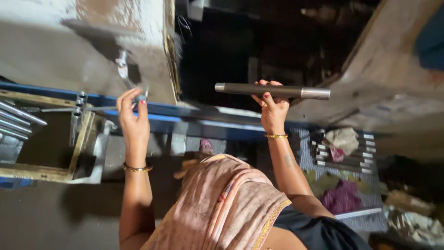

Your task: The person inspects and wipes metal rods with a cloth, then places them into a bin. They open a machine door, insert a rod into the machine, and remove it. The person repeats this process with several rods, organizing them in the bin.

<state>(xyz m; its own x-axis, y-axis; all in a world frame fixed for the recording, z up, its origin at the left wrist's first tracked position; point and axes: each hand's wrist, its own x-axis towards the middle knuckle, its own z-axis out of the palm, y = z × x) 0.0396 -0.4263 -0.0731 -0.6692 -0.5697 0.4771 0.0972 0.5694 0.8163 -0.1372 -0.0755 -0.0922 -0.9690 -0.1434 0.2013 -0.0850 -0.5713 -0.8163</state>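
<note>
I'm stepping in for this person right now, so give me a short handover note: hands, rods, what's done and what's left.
Right hand: gripping a dark metal rod level, above the blue rail.
Left hand: fingertips on a small lever on the grey machine; grip unclear.
Done: finished-looking rods lie at right.
Left: more rods wait in the wooden tray at left; held rod not yet placed.
</note>
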